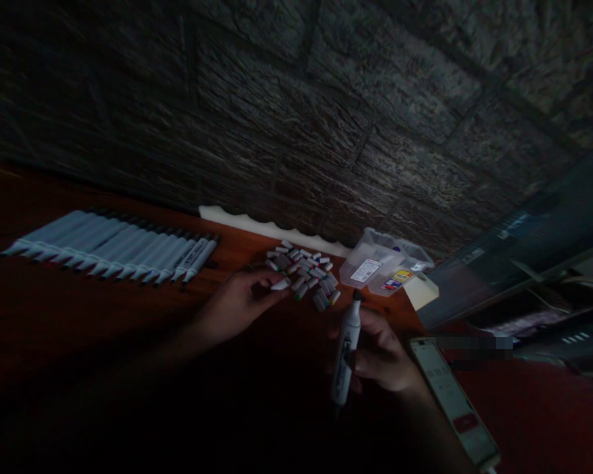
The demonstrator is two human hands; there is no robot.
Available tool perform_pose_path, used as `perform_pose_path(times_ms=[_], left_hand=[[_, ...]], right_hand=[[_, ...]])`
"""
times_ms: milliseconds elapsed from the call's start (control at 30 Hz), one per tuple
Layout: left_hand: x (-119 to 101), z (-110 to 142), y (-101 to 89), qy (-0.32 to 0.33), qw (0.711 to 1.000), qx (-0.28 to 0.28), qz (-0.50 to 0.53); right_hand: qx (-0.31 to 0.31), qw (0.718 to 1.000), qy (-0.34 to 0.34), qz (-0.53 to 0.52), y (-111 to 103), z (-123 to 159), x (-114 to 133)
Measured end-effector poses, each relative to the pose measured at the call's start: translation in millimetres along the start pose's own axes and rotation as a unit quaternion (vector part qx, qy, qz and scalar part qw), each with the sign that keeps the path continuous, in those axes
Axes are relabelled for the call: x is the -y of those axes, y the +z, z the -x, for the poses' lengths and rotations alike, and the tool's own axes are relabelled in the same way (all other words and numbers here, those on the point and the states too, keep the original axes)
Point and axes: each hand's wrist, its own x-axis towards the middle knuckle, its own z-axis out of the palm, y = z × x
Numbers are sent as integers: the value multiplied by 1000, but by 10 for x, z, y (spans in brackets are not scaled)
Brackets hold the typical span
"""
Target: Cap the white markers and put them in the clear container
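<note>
Between the fingers and thumb of my right hand (385,359) is a white marker (344,355), its dark tip pointing up and its cap off. My left hand (242,303) pinches a white marker cap (281,284) at the near left edge of a pile of loose caps (306,273) with coloured ends. Off to the left lies a row of white markers (113,243), side by side and uncapped, their dark tips showing at both ends.
Behind the caps, clear plastic containers (370,260) with labels stand near the stone wall (296,131). A white scalloped strip (267,228) runs along the wall's foot. A phone (454,401) with a lit screen lies beside my right forearm on the wooden table (237,253).
</note>
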Motion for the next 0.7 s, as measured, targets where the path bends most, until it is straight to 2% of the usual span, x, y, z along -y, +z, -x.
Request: perform_pose_path(times_ms=[267, 433, 700], left_hand=[[-30, -4, -3, -3, 1000, -7, -11], [-47, -5, -15, -2, 1000, 1, -11], [-22, -6, -11, 2, 1000, 2, -5]], right_hand=[[-12, 1000, 8, -5, 2, 2, -13], [6, 1000, -1, -1, 8, -5, -5], [1, 1000, -3, -12, -1, 1, -28]])
